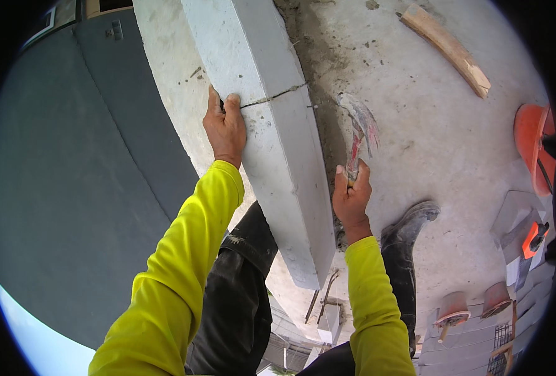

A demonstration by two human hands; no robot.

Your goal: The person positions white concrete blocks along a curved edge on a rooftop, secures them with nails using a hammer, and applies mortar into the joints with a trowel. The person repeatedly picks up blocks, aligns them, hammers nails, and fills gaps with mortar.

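Note:
A row of pale grey blocks (283, 163) runs lengthwise in front of me, with a dark joint across it and a rough mortar strip (325, 135) along its right side. My left hand (225, 125) is closed round the left edge, at the joint. Just right of the row, my right hand (352, 194) grips a dusty hammer (357, 122) with red on its handle, head upward.
A wooden offcut (444, 47) lies on the concrete floor (409, 156). An orange bucket (529, 144), an orange-handled tool (532, 241) and more containers (453, 313) stand or lie right. My booted leg (400, 257) is beside the blocks. A dark surface (52, 156) fills the left.

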